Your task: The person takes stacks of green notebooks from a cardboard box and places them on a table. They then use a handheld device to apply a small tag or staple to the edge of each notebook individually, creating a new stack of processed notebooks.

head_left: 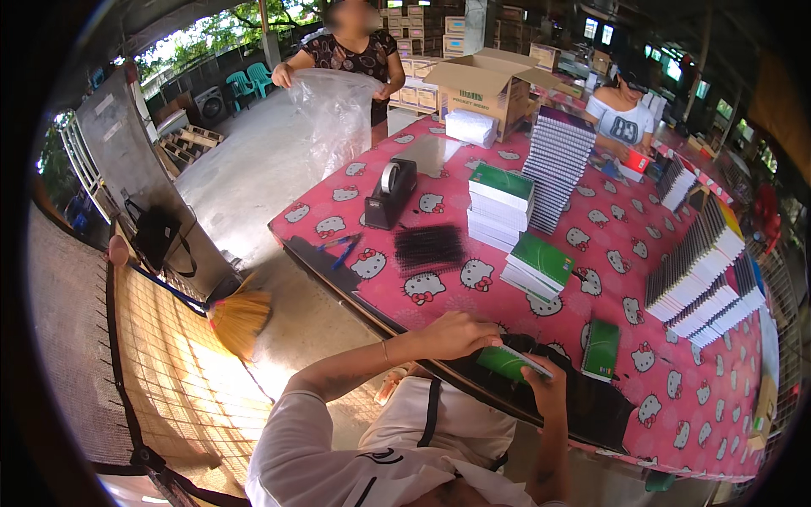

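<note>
At the near table edge, my right hand [547, 384] is closed on the right end of a small green notebook [504, 363], with the thumb on top. My left hand [460, 335] is curled at the notebook's upper left edge; its fingertips are bunched there, and what they pinch is too small to make out. Beneath lies a black sheet or mat [583, 414]. Another green notebook [601, 348] rests flat just to the right. Farther in stand a short stack of green-covered notebooks [538, 269] and a pile of thin black binding wires [429, 248].
Beyond are a tape dispenser [390, 194], blue pens [342, 248], a tall spiral-bound stack [557, 169] and an open carton [481, 89]. More notebook stacks [697, 270] stand right. One person holds a plastic bag [331, 118]; another [621, 122] sits across. A broom [239, 319] leans left.
</note>
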Motion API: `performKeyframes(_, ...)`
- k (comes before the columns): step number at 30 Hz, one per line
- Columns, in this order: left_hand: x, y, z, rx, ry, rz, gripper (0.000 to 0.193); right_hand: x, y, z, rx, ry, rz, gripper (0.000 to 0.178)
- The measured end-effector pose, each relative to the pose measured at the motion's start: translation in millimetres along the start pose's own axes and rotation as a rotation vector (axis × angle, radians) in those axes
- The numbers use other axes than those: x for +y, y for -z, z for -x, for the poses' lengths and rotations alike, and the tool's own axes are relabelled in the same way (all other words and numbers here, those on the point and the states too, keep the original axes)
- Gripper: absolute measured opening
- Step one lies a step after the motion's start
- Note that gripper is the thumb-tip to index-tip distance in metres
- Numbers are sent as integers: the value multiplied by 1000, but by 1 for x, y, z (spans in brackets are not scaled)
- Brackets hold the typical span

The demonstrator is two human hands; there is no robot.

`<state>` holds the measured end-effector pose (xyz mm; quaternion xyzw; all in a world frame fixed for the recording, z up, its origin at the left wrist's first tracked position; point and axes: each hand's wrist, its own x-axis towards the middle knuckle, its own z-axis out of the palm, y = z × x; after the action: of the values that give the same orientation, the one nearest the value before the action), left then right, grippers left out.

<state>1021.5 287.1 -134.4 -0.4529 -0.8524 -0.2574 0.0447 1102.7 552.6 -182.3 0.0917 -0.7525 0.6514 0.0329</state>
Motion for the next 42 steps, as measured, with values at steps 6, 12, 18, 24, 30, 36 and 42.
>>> performKeyframes(6, 58, -18, -8, 360, 84, -507, 65, -28, -22, 8, 179, -19, -115, 29)
performKeyframes(12, 37, -24, 5, 307, 85, -294, 47, -20, -12, 5, 168, 0, -57, 27)
performKeyframes(18, 21, 7, -20, 121, -54, 97, 19, -18, -8, 3, 74, -6, -69, 26)
performKeyframes(24, 19, 8, -22, 20, -72, 223, 19, -13, -5, 6, 50, -58, -45, 26)
performKeyframes(30, 8, 8, -29, -229, -63, 144, 27, -16, -1, 9, 39, -63, -48, 28)
performKeyframes(36, 72, -42, 6, 162, 35, -510, 74, -29, -11, 13, 216, -84, -172, 31)
performKeyframes(42, 68, -20, -18, 245, 97, -624, 85, -31, -21, 12, 143, -40, -132, 31)
